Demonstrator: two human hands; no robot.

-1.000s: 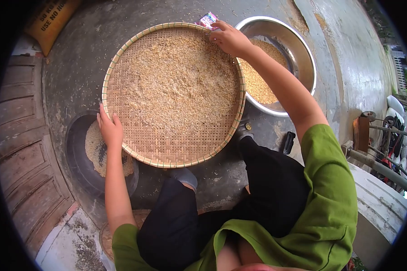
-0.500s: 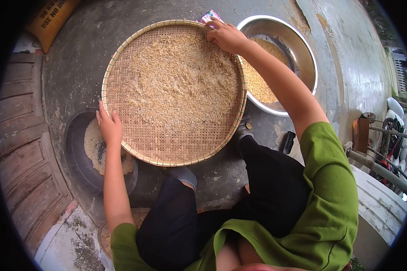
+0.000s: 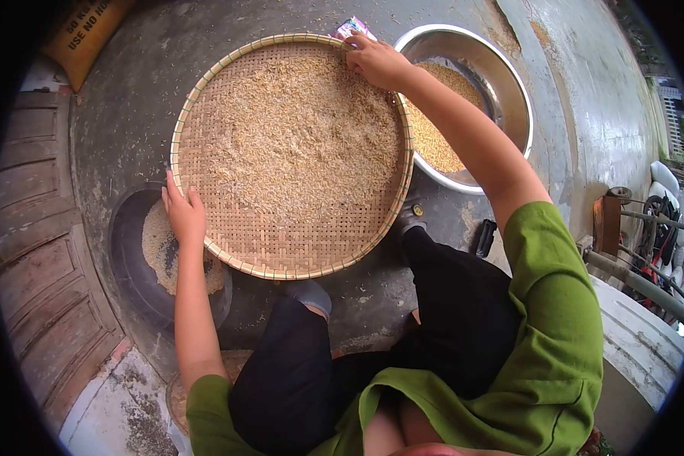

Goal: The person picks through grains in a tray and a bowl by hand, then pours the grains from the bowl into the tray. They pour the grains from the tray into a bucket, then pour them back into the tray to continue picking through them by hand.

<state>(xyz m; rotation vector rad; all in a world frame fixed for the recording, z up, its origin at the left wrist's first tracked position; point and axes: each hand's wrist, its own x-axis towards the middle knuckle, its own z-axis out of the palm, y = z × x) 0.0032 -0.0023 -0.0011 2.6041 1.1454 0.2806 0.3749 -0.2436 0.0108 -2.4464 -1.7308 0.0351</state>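
A wide round woven bamboo winnowing tray [image 3: 270, 247] is held out over the floor in front of my knees. Pale unhusked rice mixed with husks [image 3: 296, 137] covers most of it, thinning toward the near edge. My left hand [image 3: 185, 215] grips the rim at the left, fingers along the outside and thumb inward. At the far right of the rim, my right hand [image 3: 378, 62] is closed over the edge, its fingertips bent inward near the grain.
A steel basin [image 3: 523, 91] with golden grain [image 3: 433, 144] stands right of the tray. Left, partly under my forearm, is a dark basin [image 3: 125, 247] holding paler grain [image 3: 158, 239]. A small colourful packet [image 3: 355, 29], an orange sack [image 3: 87, 38] and a wooden door [image 3: 45, 228] are around.
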